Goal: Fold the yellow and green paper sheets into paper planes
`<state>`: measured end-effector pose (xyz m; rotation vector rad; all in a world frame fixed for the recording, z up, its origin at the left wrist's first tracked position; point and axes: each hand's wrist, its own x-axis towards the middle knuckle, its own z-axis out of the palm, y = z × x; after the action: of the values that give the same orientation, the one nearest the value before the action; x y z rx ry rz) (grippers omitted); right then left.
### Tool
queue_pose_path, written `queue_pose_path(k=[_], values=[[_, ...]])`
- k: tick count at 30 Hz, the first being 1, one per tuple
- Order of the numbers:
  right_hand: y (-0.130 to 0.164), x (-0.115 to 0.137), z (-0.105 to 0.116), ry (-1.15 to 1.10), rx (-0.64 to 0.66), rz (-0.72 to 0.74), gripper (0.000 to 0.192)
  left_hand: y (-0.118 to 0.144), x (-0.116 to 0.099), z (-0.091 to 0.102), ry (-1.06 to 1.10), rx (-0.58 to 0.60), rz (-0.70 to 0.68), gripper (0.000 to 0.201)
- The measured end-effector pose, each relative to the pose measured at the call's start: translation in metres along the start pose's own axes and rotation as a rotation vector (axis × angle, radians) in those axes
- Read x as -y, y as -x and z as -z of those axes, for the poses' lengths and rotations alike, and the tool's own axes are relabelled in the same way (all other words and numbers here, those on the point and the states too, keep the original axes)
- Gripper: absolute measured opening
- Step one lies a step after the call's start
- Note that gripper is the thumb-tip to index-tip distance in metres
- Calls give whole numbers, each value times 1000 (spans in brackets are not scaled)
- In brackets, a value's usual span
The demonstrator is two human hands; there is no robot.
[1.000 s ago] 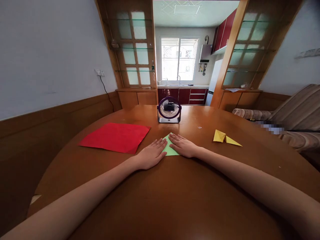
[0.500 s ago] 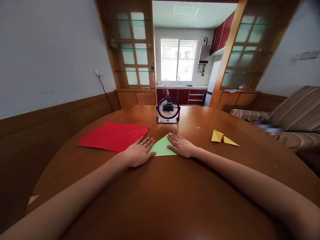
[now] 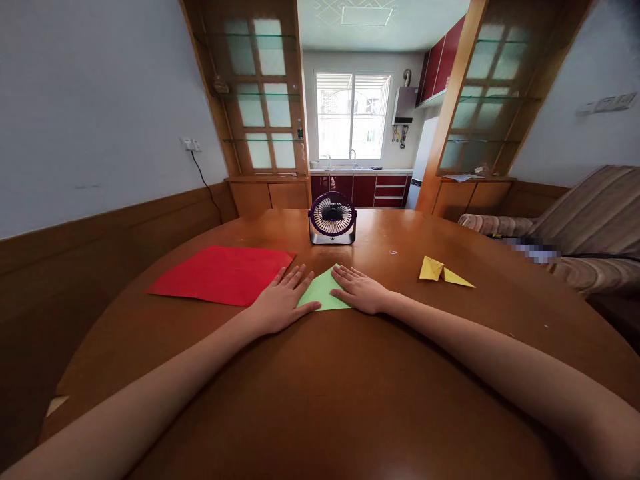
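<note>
A light green sheet of paper (image 3: 323, 291), folded to a triangle with its tip pointing away from me, lies flat on the table. My left hand (image 3: 283, 301) rests palm down over its left corner, fingers stretched out and thumb along the near edge. Over the right side of the paper lies my right hand (image 3: 361, 290), flat with fingers extended up to the tip. Both side corners of the triangle are hidden under my hands. Just left of my left hand is a red sheet of paper (image 3: 215, 275).
A small purple fan (image 3: 333, 217) stands behind the green paper. To the right sits a folded yellow paper piece (image 3: 443, 271). The round brown table (image 3: 330, 400) has a chipped left edge. A striped sofa (image 3: 590, 227) is beyond it on the right.
My left hand has slid slightly right and its thumb reaches further across the green paper's near edge. The right hand stays on the paper. The whole view has shifted a little.
</note>
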<state>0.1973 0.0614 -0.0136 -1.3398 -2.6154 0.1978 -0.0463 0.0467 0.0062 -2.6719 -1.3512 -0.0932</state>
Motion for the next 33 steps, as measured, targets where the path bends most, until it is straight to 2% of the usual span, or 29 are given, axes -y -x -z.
queue_pose_path(k=[3, 14, 19, 21, 27, 30, 33], values=[[0, -1, 0, -1, -2, 8, 92, 0, 0, 5, 24, 67, 29, 89], [1, 0, 2, -13, -5, 5, 94, 6, 38, 34, -46, 198, 136, 110], [2, 2, 3, 5, 10, 9, 95, 12, 54, 40, -43, 208, 162, 112], [2, 2, 3, 2, 4, 10, 94, 14, 62, 41, -32, 174, 168, 111], [2, 1, 3, 5, 6, 6, 93, 19, 79, 42, -49, 199, 180, 111], [2, 1, 3, -11, -4, 11, 92, 20, 81, 43, -21, 187, 113, 108], [2, 0, 2, -27, -14, 19, 90, 17, 72, 46, 74, 161, 68, 104]])
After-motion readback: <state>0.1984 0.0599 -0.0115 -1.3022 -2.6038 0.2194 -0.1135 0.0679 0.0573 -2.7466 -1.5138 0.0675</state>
